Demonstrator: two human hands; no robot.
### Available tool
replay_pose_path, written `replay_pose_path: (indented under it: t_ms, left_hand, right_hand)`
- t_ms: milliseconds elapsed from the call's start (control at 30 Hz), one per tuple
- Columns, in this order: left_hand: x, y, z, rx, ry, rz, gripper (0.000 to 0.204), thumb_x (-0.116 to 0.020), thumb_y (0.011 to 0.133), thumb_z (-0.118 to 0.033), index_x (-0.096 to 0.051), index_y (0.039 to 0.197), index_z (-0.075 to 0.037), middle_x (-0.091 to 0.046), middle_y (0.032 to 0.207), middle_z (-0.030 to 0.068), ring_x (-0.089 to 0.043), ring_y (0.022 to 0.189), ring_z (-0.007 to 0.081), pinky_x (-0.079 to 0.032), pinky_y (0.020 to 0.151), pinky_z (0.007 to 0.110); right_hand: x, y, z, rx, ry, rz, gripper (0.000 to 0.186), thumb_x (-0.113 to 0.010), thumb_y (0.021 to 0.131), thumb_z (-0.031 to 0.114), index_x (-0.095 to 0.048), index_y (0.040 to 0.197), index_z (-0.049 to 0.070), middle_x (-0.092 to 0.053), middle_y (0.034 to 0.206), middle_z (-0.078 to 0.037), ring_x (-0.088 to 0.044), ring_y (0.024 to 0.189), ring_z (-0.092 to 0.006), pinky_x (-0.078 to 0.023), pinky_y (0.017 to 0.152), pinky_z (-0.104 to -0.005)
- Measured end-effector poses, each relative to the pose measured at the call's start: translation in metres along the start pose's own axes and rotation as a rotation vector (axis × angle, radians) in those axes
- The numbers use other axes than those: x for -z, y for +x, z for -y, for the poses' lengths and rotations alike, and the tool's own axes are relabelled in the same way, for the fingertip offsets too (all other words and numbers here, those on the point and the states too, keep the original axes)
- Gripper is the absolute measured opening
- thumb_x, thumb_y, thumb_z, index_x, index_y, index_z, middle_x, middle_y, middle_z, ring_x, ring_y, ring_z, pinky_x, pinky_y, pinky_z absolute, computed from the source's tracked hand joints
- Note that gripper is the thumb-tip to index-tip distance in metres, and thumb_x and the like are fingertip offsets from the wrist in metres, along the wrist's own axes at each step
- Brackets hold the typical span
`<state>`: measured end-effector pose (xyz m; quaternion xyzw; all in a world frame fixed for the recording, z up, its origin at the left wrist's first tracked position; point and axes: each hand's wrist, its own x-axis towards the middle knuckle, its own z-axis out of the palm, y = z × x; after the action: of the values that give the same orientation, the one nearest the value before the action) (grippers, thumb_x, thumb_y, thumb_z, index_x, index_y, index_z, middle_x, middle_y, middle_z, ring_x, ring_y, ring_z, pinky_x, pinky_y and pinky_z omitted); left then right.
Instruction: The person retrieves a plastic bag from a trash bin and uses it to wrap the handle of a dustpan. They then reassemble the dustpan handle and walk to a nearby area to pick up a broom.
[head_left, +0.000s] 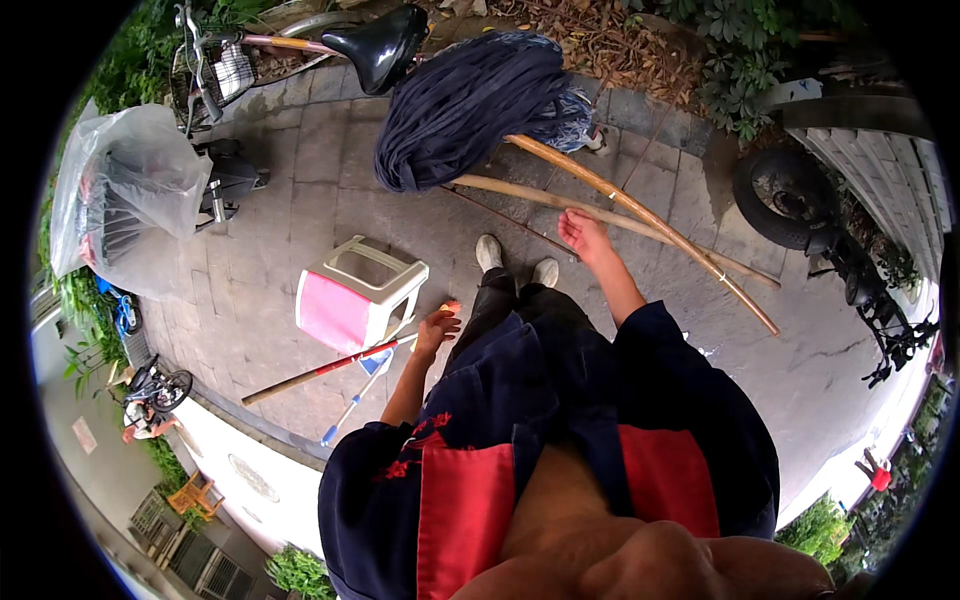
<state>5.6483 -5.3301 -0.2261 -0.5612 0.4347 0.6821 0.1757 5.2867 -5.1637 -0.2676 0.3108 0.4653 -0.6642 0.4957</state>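
My left hand (437, 328) hangs beside the pink and beige plastic stool (337, 308), its fingers loosely bent. A stick with a red section (325, 371) reaches close to that wrist; it looks to pass behind it, not through the fingers. A small orange patch at the fingertips is too small to name. My right hand (583, 236) is over the wooden handles, fingers loosely curled and apart, with nothing visible in them. Just ahead rests a large mop with dark cloth strips (470, 105). Its brown wooden handle (610, 190) crosses a paler pole (560, 198).
A bicycle with a black saddle (378, 48) stands far left, near a plastic-covered vehicle (130, 190). A black-tyred wheel (785, 198) is at the right. A blue-and-white rod (352, 405) lies by the stool. Leaf litter (610, 50) borders the paving; a person (148, 420) is far left.
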Motion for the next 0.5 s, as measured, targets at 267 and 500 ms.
replay_pose_path:
  t_ms: [267, 500]
  left_hand:
    - [0.056, 0.018, 0.011, 0.063, -0.148, -0.135, 0.028, -0.056, 0.081, -0.012, -0.054, 0.107, -0.002, -0.066, 0.091, 0.0090, -0.064, 0.078, 0.0188, -0.049, 0.067, 0.031]
    - [0.070, 0.017, 0.021, 0.086, -0.217, -0.133, 0.022, -0.056, 0.082, -0.011, -0.055, 0.103, -0.004, -0.066, 0.090, 0.0096, -0.064, 0.076, 0.0191, -0.049, 0.064, 0.029]
  right_hand:
    - [-0.013, -0.008, -0.014, -0.004, -0.115, -0.023, 0.013, -0.058, 0.085, 0.008, -0.058, 0.098, 0.006, -0.063, 0.088, -0.008, -0.061, 0.076, -0.0184, -0.052, 0.068, -0.0326]
    - [-0.025, -0.018, -0.032, 0.021, -0.246, -0.009, 0.018, -0.060, 0.083, 0.012, -0.057, 0.100, 0.005, -0.063, 0.086, -0.009, -0.062, 0.073, -0.0174, -0.054, 0.064, -0.0317]
